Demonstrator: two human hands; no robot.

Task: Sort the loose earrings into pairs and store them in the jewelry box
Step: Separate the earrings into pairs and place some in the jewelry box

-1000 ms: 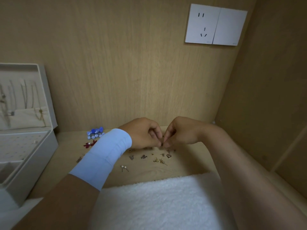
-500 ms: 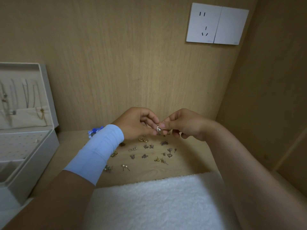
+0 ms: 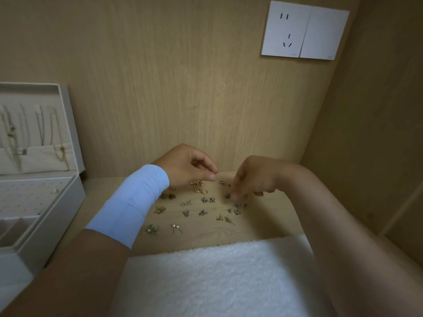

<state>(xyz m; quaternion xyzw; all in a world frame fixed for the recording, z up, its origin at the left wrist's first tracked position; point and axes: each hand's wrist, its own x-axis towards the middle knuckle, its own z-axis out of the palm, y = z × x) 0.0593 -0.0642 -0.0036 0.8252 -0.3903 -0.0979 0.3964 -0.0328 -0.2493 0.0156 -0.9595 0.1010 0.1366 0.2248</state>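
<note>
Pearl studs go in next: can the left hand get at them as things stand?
Probably yes. The pearl studs lie uncovered on the shelf, beside the blue sleeve and nearer than the left hand; drawing it back should reach them.

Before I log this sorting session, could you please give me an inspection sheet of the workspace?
Surface: wooden shelf.
Job's things: earrings laid mostly in twos on the shelf; jewelry box open at left, necklaces hanging in its lid.
Clutter: white towel along the near edge.
Hands: left hand curled above gold earrings, hold unclear; right hand fingertips at a dark earring, grip unclear.
Cables: nothing seen.
Surroundings: wall socket on back panel.
</note>
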